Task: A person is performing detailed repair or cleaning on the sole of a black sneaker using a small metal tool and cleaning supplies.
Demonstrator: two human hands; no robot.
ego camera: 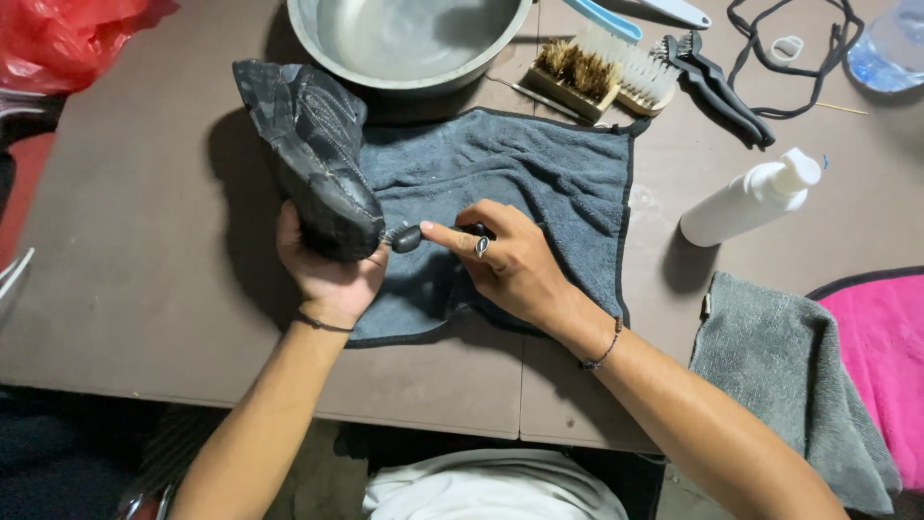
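My left hand [325, 272] grips a black shoe [313, 154] by its near end, sole turned up, over the left edge of a dark grey towel [549, 183] spread on the brown table [144, 289]. My right hand [505, 260], with a ring on one finger, holds a small black-handled brush [406, 237]. Its tip touches the shoe just above my left thumb. My right index finger lies along the brush handle.
A metal basin [409, 39] stands behind the shoe. Two bristle brushes [606, 72], a black tool [717, 87], a black lace [818, 58] and a white pump bottle [751, 197] lie at the right. Grey [780, 366] and pink [881, 356] cloths sit at the right edge, a red bag [67, 34] far left.
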